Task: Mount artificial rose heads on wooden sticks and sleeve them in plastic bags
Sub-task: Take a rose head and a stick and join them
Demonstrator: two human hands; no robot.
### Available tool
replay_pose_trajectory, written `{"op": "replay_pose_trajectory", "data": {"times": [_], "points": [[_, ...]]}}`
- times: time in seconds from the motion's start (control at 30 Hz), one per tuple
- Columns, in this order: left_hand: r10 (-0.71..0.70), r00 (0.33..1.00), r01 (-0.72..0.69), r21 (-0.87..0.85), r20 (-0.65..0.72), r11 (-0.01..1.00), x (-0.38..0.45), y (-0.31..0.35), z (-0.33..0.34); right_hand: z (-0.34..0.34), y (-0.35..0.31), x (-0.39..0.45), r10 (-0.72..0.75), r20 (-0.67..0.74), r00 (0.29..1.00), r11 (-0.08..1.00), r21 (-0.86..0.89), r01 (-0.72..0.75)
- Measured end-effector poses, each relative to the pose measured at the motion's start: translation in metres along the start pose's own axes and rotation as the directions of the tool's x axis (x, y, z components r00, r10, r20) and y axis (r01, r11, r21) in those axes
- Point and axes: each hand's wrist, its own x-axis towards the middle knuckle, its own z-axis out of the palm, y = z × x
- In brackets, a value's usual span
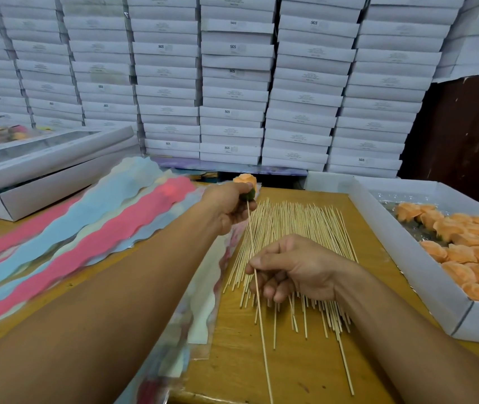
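Left hand (226, 205) grips rose (245, 182) at green base; right hand (290, 269) pinches stick (251, 243). Petals likely soft, stick thin, probably snaps: hold mid-shaft.

Soft, even indoor light falls from above, with no hard shadows; faint ones sit under the right hand (296, 266) on the wooden sticks (296, 228). The dark corner at upper right goes nearly black. Wide-angle bowing curves the stacked white boxes (232, 83) towards the edges. The plastic bags (92, 234) at left and the near forearms smear with blur
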Motion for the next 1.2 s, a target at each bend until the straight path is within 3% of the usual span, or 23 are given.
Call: {"op": "replay_pose_trajectory", "data": {"times": [0.1, 0.27, 1.2], "points": [[0.010, 1.000, -0.010, 0.006, -0.020, 1.000, 0.004, 0.004, -0.006, 0.004, -0.001, -0.001, 0.050, 0.108, 0.993, 0.999, -0.024, -0.048], [0.025, 1.000, -0.025, 0.018, -0.011, 1.000, 0.005, 0.005, -0.007, 0.006, -0.002, -0.003, 0.075, 0.159, 0.984, 0.997, -0.034, -0.071], [-0.007, 0.998, 0.011, -0.081, 0.055, 0.997, 0.008, 0.008, -0.013, 0.010, -0.005, -0.005, -0.036, 0.004, 0.999, 0.995, -0.092, 0.036]]}}
